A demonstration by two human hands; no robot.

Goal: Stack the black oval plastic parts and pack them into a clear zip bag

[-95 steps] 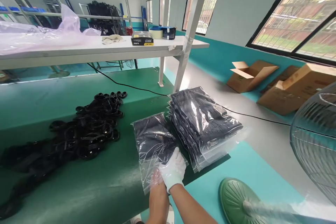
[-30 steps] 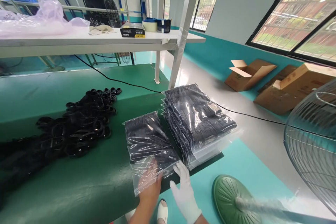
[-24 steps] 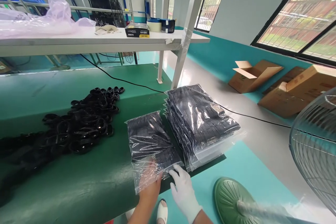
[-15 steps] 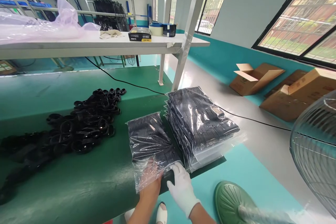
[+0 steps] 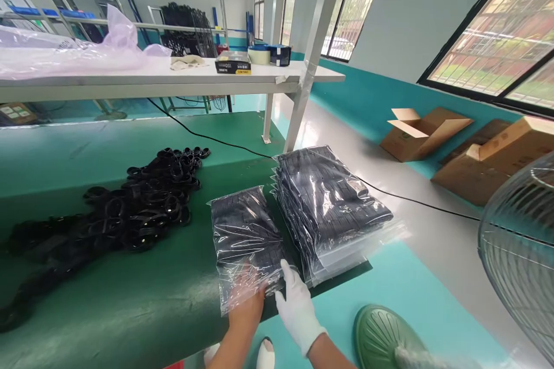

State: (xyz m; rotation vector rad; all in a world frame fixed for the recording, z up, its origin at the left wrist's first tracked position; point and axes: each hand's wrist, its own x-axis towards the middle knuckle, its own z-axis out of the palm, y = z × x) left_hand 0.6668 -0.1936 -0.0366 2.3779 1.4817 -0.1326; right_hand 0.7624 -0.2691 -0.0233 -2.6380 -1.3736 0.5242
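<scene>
A clear plastic bag (image 5: 246, 230) packed with flat black strips lies on the green table, its loose end toward me. My bare left hand (image 5: 247, 297) is at that loose end, seen through the crinkled film with fingers stretched forward; their tips are blurred by glare. On the bag's right lower corner rests my right hand (image 5: 296, 305) in a white glove, fingers extended and thumb apart. Just to the right stands a stack of similar filled bags (image 5: 329, 202), the top one shiny with a loose flap toward me.
Black looped parts (image 5: 147, 202) lie heaped on the left of the green table (image 5: 130, 305). A black cable (image 5: 208, 137) crosses behind the bags. A white shelf (image 5: 173, 83) spans the back. At right are a fan (image 5: 519, 242), its green base (image 5: 385, 334) and cardboard boxes (image 5: 424, 130).
My right hand's fingers have shifted slightly up and left along the bag's edge. The left hand stays at the loose end, and the view has tilted a little.
</scene>
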